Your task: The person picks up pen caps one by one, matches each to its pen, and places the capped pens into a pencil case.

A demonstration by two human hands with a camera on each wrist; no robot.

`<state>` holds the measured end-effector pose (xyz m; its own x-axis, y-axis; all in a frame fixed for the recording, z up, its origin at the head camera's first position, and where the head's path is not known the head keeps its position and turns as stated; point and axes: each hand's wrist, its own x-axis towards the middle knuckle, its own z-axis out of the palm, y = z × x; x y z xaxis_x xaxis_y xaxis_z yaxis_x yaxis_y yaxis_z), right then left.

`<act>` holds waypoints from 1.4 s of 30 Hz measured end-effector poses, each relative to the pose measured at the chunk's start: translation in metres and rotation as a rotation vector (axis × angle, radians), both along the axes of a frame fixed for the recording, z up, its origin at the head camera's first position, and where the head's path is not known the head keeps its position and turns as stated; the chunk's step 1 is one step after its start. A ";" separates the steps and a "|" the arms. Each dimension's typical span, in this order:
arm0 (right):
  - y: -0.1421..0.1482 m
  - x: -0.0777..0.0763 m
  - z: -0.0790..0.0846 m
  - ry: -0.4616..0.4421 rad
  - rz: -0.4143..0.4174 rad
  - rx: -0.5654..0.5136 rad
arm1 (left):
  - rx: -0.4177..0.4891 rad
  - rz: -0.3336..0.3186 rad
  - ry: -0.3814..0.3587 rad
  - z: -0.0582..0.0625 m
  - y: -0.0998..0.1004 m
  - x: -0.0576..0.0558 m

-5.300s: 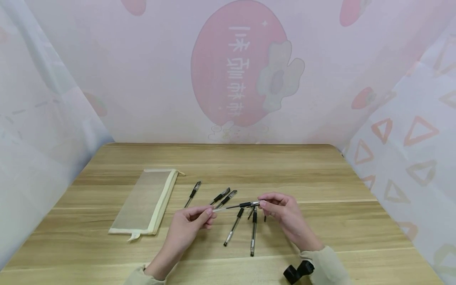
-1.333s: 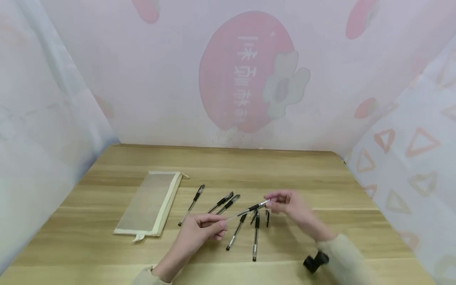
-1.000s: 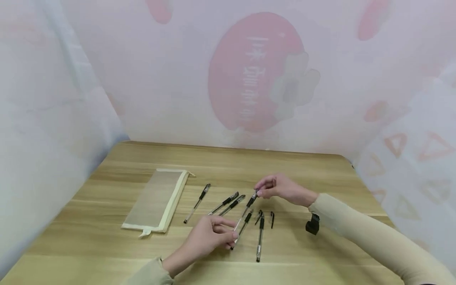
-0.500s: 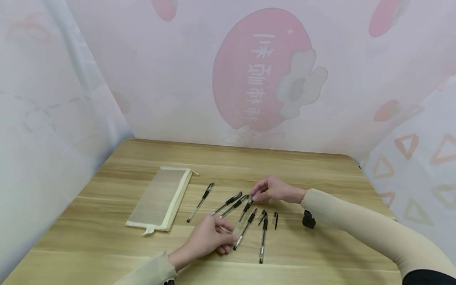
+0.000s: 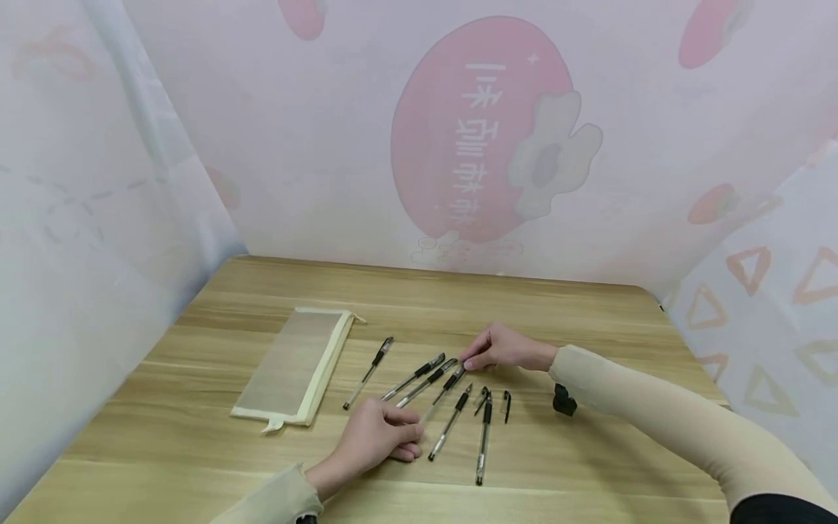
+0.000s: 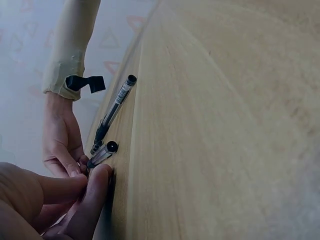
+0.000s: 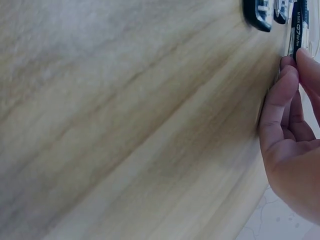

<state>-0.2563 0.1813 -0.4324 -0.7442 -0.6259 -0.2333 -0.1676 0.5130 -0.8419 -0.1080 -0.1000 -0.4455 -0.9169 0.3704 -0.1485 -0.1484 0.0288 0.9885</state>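
My left hand (image 5: pixel 376 437) pinches the clear tail end of a gel pen (image 5: pixel 448 382) that slants low over the table. At its other end, the thumb and fingertips of my right hand (image 5: pixel 500 348) pinch the black-clipped end. Printed lettering shows on a black gel pen clip (image 7: pixel 298 30) in the right wrist view. Two capped pens, one of them a black-gripped pen (image 5: pixel 428 380), lie just left of the held one. To its right are an uncapped pen (image 5: pixel 450 422) and another pen (image 5: pixel 483 440). The left wrist view shows thumb and finger together, hiding the held tail.
A pale mesh zip pouch (image 5: pixel 288 364) lies flat on the left of the wooden table (image 5: pixel 543 298). Between it and the other pens is a single capped pen (image 5: pixel 369 372). Two loose pen caps, including a dark cap (image 5: pixel 507 406), lie at the right.
Earlier both hands held the pen raised over the others. The right hand has moved left, and the pen has come down beside the two capped pens. The left hand has lately shifted slightly left.
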 end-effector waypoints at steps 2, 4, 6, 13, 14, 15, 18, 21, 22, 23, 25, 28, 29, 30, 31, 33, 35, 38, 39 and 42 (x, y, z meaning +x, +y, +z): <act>0.000 0.000 -0.001 0.004 -0.002 0.002 | 0.004 0.014 -0.010 -0.001 -0.001 0.000; -0.001 -0.001 -0.002 0.010 -0.001 0.005 | 0.003 0.026 -0.021 -0.001 -0.002 0.000; -0.002 -0.001 -0.003 0.012 -0.002 0.007 | 0.008 0.036 -0.034 -0.002 -0.003 0.000; -0.003 -0.002 -0.006 0.013 0.007 0.008 | 0.021 0.062 -0.061 -0.002 -0.003 0.000; -0.003 -0.002 -0.006 0.015 0.007 0.009 | 0.022 0.066 -0.063 -0.002 -0.003 0.000; -0.004 -0.002 -0.006 0.015 0.008 0.010 | 0.022 0.068 -0.064 -0.002 -0.003 0.001; -0.004 -0.002 -0.006 0.012 0.007 0.011 | 0.024 0.077 -0.066 -0.003 -0.003 0.001; -0.005 -0.001 -0.006 0.003 0.006 0.004 | 0.029 0.082 -0.076 -0.003 -0.003 0.001; -0.005 -0.001 -0.005 -0.001 0.006 0.001 | 0.031 0.082 -0.079 -0.003 -0.003 0.001; -0.005 0.000 -0.005 -0.004 0.007 -0.002 | 0.032 0.081 -0.082 -0.002 -0.003 0.001; -0.005 0.001 -0.004 -0.010 0.005 -0.006 | 0.031 0.076 -0.087 -0.002 -0.004 0.001; -0.005 0.002 -0.003 -0.014 0.000 -0.009 | 0.027 0.069 -0.089 -0.002 -0.004 0.001; -0.005 0.002 -0.002 -0.014 -0.001 -0.008 | 0.025 0.067 -0.090 -0.002 -0.004 0.001; -0.005 0.003 -0.002 -0.015 -0.003 -0.006 | 0.024 0.065 -0.090 -0.002 -0.004 0.001; -0.006 0.003 -0.002 -0.015 -0.005 -0.005 | 0.022 0.063 -0.089 -0.001 -0.004 0.001; -0.007 0.004 -0.001 -0.011 -0.005 -0.005 | 0.017 0.059 -0.084 -0.001 -0.005 0.001; -0.008 0.004 0.000 -0.014 -0.008 -0.006 | 0.004 0.056 -0.067 0.000 -0.006 0.001; -0.006 0.005 -0.001 -0.036 -0.012 -0.036 | -0.078 0.049 0.008 0.002 -0.008 0.001; -0.005 0.005 -0.001 -0.048 -0.015 -0.047 | -0.110 0.047 0.038 0.003 -0.008 0.001; 0.003 0.009 0.002 -0.068 -0.036 -0.082 | -0.196 0.036 0.126 0.005 -0.009 0.002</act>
<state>-0.2476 0.1843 -0.4305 -0.7507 -0.6182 -0.2329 -0.0912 0.4463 -0.8902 -0.1062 -0.1086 -0.4406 -0.9448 0.3125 -0.0981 -0.0289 0.2188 0.9753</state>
